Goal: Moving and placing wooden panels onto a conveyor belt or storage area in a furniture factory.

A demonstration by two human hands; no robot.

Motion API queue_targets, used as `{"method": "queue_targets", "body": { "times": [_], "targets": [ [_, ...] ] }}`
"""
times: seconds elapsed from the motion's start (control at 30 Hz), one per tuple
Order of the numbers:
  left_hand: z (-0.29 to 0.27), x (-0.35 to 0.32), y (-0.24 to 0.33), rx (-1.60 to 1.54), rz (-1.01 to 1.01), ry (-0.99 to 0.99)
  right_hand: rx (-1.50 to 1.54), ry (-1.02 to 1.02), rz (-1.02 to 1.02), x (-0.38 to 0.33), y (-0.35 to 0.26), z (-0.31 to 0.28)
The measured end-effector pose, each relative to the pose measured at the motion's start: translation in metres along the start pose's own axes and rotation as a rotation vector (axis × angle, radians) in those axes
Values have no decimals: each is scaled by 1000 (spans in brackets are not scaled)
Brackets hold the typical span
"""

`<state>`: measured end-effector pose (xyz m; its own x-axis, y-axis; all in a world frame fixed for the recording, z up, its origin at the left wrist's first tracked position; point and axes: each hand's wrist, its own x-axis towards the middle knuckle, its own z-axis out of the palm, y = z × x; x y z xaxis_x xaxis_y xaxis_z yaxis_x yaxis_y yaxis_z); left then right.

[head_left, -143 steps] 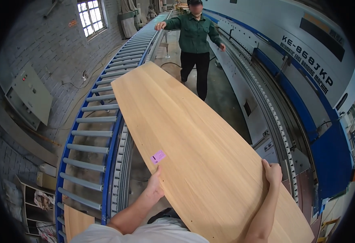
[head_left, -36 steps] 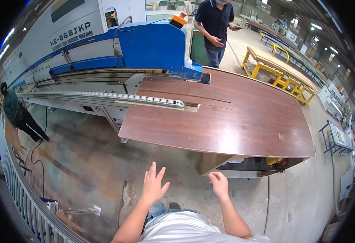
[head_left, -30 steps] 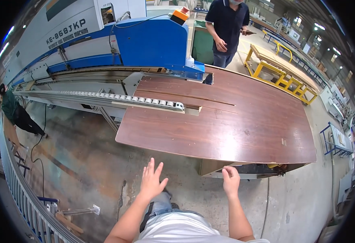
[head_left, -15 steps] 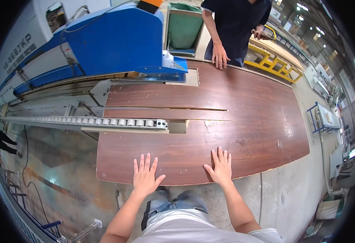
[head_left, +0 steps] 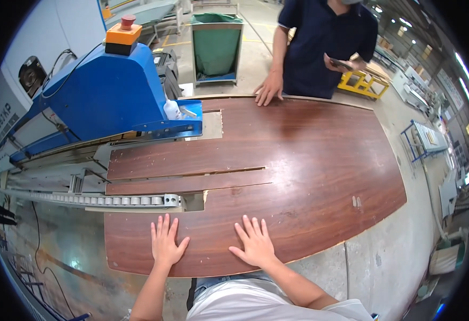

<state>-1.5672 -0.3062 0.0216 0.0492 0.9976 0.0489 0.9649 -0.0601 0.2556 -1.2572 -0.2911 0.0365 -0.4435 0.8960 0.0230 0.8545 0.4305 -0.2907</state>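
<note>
Dark wood-grain panel [head_left: 298,160] on machine table; both palms + co-worker's hand [head_left: 269,89] flat on it.

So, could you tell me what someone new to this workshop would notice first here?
Probably the big dark reddish-brown wood-grain table filling the middle, with the left hand and right hand pressed flat, fingers spread, near its front edge. Next, the blue machine with an orange box and red button, upper left. Across the table, another person's hand rests on the far edge.

The counter [head_left: 298,155] is dark reddish-brown woodgrain. The machine housing [head_left: 106,96] is blue, its box [head_left: 122,36] orange with a red button; the bin [head_left: 216,45] is green.
</note>
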Motion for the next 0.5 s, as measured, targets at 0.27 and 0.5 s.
{"method": "queue_targets", "body": {
  "times": [0.27,0.5],
  "targets": [
    [-3,9,2,21,-296,206,68,-26,-425,53,14,-1],
    [8,15,-8,63,-626,213,339,200,-619,118,-9,11]
  ]
}}
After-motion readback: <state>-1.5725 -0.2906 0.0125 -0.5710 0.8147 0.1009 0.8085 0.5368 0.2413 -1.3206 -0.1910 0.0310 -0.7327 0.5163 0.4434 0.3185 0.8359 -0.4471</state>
